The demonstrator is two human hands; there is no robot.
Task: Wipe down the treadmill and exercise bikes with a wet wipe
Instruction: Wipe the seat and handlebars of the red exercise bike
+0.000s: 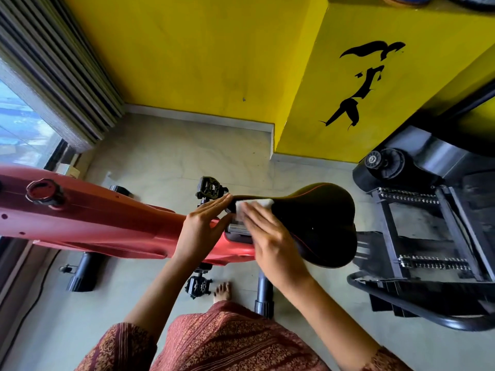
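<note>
One saddle (316, 223), one wipe (263, 203) under right hand (270, 236); left hand (199, 228) touching.

The right hand (270, 236) presses a white wet wipe (257, 206) flat on the black bike saddle (318, 223); the left hand (203, 226) steadies its nose.

I am looking at a yellow wall (214, 49) meeting a pale tiled floor (174, 156). A black painted figure (347, 109) is showing on the yellow pillar (415, 76), and grey pleated blinds (53, 76) are hanging beside the window (18, 124).
</note>
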